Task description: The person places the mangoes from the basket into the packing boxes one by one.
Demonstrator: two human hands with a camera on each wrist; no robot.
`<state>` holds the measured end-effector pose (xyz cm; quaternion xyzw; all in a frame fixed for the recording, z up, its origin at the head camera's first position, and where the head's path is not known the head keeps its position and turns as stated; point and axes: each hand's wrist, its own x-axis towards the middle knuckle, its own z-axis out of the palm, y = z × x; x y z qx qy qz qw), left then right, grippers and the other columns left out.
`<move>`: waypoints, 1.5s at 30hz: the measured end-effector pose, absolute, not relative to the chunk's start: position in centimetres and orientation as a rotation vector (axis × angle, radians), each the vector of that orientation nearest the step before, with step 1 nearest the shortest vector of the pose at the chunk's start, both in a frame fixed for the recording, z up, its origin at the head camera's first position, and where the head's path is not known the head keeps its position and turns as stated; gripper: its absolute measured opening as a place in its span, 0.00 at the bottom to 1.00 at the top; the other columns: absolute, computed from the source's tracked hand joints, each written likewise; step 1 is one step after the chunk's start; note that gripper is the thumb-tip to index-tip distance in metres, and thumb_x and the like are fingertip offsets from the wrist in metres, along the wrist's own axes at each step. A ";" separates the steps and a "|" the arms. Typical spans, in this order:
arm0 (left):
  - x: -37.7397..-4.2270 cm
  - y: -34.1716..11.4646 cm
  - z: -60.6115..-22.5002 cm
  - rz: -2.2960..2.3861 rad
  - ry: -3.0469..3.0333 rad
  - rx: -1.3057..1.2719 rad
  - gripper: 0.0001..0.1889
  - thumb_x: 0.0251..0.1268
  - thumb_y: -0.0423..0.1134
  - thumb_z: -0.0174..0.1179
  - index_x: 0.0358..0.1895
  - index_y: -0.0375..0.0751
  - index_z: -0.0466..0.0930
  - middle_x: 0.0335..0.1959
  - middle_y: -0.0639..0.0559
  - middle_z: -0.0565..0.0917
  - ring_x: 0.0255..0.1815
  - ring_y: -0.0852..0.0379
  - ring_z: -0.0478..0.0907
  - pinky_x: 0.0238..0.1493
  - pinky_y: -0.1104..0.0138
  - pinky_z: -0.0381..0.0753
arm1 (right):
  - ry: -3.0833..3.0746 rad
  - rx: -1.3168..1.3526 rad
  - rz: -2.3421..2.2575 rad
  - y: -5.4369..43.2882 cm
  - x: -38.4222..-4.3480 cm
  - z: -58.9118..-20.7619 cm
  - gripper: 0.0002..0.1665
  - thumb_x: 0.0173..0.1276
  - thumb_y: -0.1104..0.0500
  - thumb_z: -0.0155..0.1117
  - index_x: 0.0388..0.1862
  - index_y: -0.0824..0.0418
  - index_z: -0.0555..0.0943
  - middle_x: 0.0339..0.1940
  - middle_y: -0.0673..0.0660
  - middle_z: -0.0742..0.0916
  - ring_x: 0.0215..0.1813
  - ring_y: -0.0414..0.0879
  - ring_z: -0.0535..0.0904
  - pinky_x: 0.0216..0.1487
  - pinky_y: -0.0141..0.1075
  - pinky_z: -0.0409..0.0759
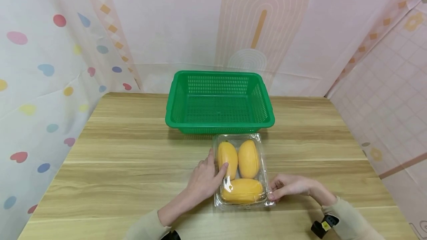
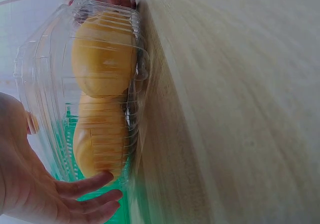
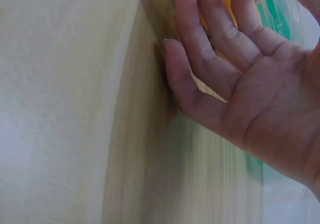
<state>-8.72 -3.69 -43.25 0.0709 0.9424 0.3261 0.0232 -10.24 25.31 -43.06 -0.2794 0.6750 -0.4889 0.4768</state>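
Observation:
A clear plastic clamshell box point(image 1: 245, 206) lies on the table with three yellow mangoes point(image 1: 248, 158) inside, two side by side and one crosswise at the near end. My left hand point(image 1: 204, 177) rests along the box's left side, its thumb over the lid. In the left wrist view the left fingers point(image 2: 90, 186) are fairly straight against the side wall. At the near right corner my right hand point(image 1: 290, 186) pinches the box edge between thumb and fingers. The right wrist view shows that palm and bent fingers, with the pinch point mostly out of sight.
A green plastic basket point(image 1: 220, 125) with slotted walls stands directly behind the box, nothing inside it. Wood-grain table point(image 1: 133, 166) surface extends to both sides. Patterned cloth point(image 1: 173, 21) hangs at the back, left and right.

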 end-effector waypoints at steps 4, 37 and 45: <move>-8.7 -3.7 -43.3 1.019 2.912 0.220 0.40 0.69 0.58 0.46 0.70 0.25 0.54 0.51 0.32 0.81 0.51 0.36 0.78 0.48 0.49 0.79 | 1.548 -0.633 -1.276 25.3 -9.8 -43.2 0.24 0.66 0.59 0.58 0.36 0.85 0.74 0.28 0.45 0.88 0.31 0.31 0.79 0.38 0.24 0.76; -8.7 -3.7 -43.4 1.006 2.919 0.237 0.41 0.69 0.58 0.45 0.70 0.25 0.53 0.50 0.35 0.83 0.49 0.38 0.79 0.48 0.51 0.80 | 1.602 -0.490 -1.351 23.9 -8.8 -42.7 0.23 0.56 0.68 0.56 0.30 0.93 0.66 0.21 0.39 0.86 0.25 0.31 0.76 0.31 0.23 0.68; -8.8 -3.7 -43.4 1.014 2.911 0.239 0.41 0.69 0.58 0.45 0.70 0.25 0.53 0.52 0.36 0.82 0.52 0.37 0.78 0.50 0.50 0.79 | 1.618 -0.517 -1.282 24.3 -9.2 -42.6 0.22 0.61 0.65 0.58 0.35 0.90 0.71 0.24 0.40 0.87 0.27 0.30 0.75 0.34 0.22 0.70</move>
